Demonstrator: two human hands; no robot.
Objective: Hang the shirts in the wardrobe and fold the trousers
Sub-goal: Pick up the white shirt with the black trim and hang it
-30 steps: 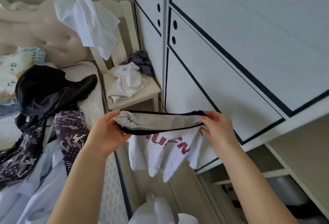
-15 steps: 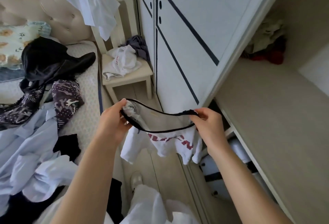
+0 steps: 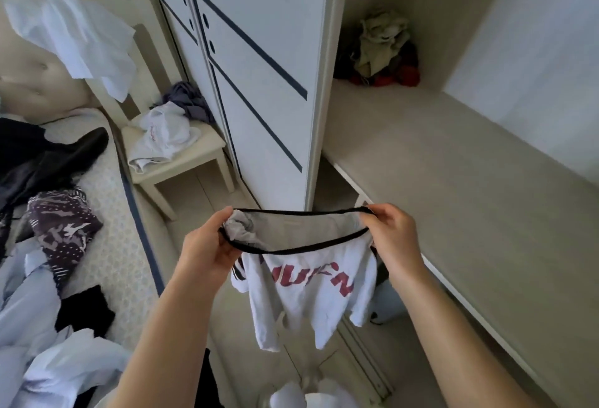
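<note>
A white T-shirt (image 3: 308,291) with red letters and a black-trimmed neck hangs in front of me. My left hand (image 3: 207,245) grips the left side of its neck opening and my right hand (image 3: 393,232) pinches the right side, stretching the opening wide. The shirt hangs over the floor in front of the open wardrobe (image 3: 453,180), whose broad beige shelf lies just to the right. On the bed (image 3: 107,245) to the left lie dark trousers (image 3: 42,161), a patterned garment (image 3: 63,232) and pale blue shirts (image 3: 29,320).
A cream chair (image 3: 181,161) by the wardrobe door (image 3: 259,83) carries a white top (image 3: 162,138) and a grey garment, with a white shirt (image 3: 81,35) draped over its back. A heap of clothes (image 3: 382,51) sits at the back of the wardrobe shelf.
My view has swung to the right, bringing the open wardrobe shelf into sight. Both hands keep their hold on the shirt's neck, now stretched a bit wider.
</note>
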